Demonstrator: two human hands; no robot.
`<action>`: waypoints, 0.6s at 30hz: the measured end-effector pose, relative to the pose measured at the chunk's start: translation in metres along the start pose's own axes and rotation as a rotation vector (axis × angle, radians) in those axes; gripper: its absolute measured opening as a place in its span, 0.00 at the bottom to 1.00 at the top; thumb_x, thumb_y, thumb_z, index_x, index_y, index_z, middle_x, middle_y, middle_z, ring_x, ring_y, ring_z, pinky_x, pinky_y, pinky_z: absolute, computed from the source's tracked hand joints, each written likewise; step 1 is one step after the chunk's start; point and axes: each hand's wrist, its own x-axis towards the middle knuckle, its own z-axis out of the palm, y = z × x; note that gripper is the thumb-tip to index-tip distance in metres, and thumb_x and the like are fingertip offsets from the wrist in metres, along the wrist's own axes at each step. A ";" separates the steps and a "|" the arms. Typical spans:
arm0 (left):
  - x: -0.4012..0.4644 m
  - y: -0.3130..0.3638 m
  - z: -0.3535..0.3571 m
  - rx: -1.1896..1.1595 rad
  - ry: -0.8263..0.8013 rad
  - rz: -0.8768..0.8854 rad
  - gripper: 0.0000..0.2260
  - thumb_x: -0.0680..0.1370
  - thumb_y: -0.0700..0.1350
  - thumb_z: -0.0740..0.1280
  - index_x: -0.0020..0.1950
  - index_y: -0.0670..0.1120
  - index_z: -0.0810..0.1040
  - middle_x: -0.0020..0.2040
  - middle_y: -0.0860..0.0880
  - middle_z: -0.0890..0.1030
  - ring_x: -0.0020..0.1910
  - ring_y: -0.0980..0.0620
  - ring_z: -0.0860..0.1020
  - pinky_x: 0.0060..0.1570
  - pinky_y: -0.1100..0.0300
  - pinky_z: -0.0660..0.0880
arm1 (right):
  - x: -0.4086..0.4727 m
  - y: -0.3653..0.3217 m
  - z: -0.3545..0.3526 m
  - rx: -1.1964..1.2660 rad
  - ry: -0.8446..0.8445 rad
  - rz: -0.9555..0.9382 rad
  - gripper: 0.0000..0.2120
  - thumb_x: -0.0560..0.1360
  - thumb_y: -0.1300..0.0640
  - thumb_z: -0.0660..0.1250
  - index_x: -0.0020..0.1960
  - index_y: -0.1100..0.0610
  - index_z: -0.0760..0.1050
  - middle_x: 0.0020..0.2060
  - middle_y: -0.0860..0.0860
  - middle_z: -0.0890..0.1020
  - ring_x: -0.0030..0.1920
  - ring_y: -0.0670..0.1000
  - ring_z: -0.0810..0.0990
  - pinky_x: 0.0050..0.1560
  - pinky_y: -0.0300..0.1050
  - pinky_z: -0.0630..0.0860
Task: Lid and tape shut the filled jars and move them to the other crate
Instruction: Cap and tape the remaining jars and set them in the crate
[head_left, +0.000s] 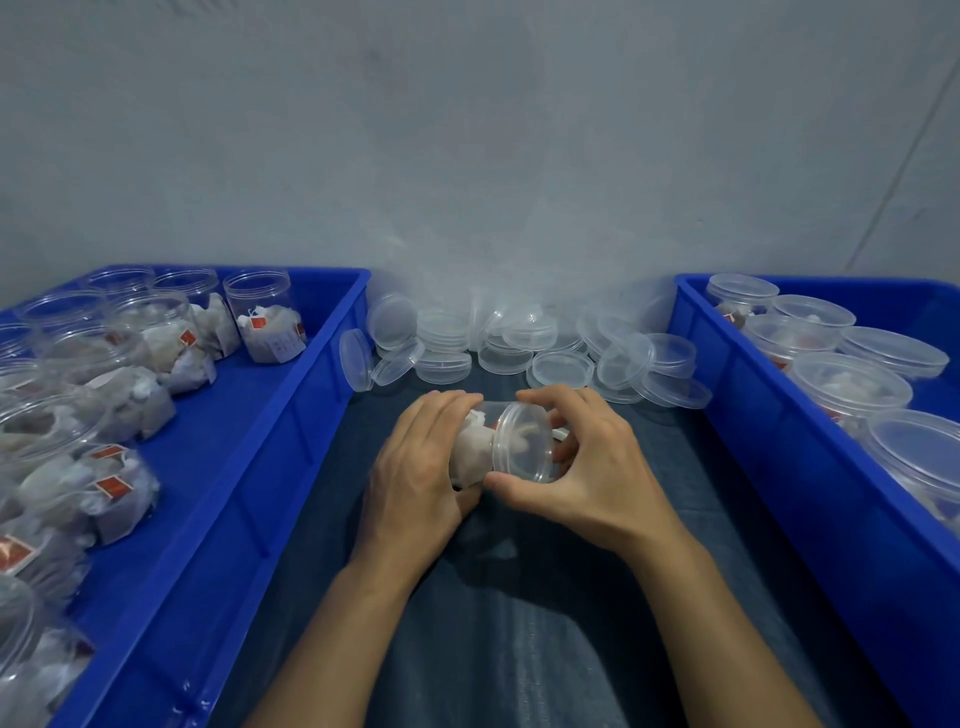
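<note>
- While many unlidded jars (88, 353) wait in the left crate (291, 415), lidded jars (852, 387) fill the right crate (727, 395).
- Left hand (415, 467) grips the jar (475, 452); right hand (592, 457) pinches its lid (522, 441); taping looks undone.

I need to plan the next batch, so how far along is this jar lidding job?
Done: about six lidded jars stand in the right crate. In hand: the left hand holds a filled jar on its side while the right hand grips its lid; no tape is visible. Left: a dozen or so open jars in the left crate, with spare lids piled behind.
</note>
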 end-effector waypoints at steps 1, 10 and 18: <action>0.000 0.000 0.000 -0.004 0.008 0.008 0.36 0.69 0.48 0.82 0.75 0.50 0.73 0.71 0.56 0.74 0.73 0.54 0.71 0.70 0.67 0.67 | 0.000 -0.001 0.000 -0.005 0.005 0.009 0.35 0.59 0.33 0.81 0.63 0.35 0.74 0.53 0.39 0.77 0.54 0.42 0.80 0.51 0.47 0.82; 0.001 0.002 0.001 -0.053 0.084 -0.102 0.36 0.69 0.49 0.84 0.75 0.53 0.73 0.69 0.56 0.76 0.69 0.53 0.74 0.65 0.55 0.74 | -0.002 -0.009 0.008 0.026 0.024 -0.022 0.34 0.69 0.32 0.74 0.72 0.34 0.70 0.59 0.38 0.76 0.55 0.43 0.81 0.56 0.47 0.81; 0.006 0.006 0.000 -0.250 0.089 -0.674 0.36 0.61 0.66 0.83 0.61 0.62 0.69 0.49 0.64 0.80 0.47 0.64 0.79 0.41 0.69 0.70 | 0.000 0.017 0.009 -0.300 -0.037 0.118 0.13 0.81 0.43 0.63 0.60 0.47 0.81 0.54 0.42 0.80 0.57 0.49 0.76 0.59 0.49 0.74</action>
